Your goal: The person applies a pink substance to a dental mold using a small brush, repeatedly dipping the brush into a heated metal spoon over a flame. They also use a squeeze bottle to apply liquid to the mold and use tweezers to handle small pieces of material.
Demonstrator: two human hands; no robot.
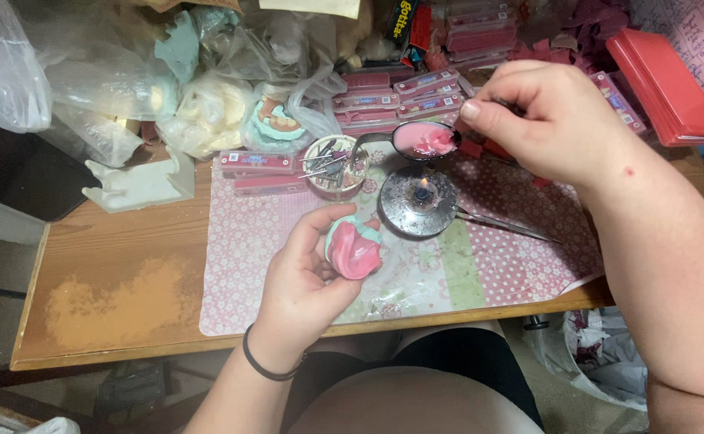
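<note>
Two bare hands work over a wooden table (127,297), the biggest thing in view, whose far half is buried under clutter. Across its near middle lies a patterned mat (496,265) in pink and pale green patches (its front edge just overhangs the table's edge). Behind the mat, crumpled clear plastic bags (71,88) pile up at the far left, and a stack of flat red sheets (665,84) sits at the far right, with flat pink packets (424,92) heaped between them. A white plaster cast (139,185) rests on bare wood left of the mat.

The right hand (565,120) reaches in from the right, fingers pressed together around the handle of a metal spoon (424,141), whose bowl holds soft pink wax and hangs just above a small round burner (420,201) with a tiny flame at its centre. A thin metal tool (504,223) lies on the mat, its tip against the burner's right side.

The left hand (304,281), a dark band at its wrist, cups a dental model (353,247) between thumb and curled fingers; the model is mint green underneath and covered in pink wax on top, held just above the mat, near the burner's left. A small round tin (334,166) of fine metal instruments stands behind it, just left of the spoon.
</note>
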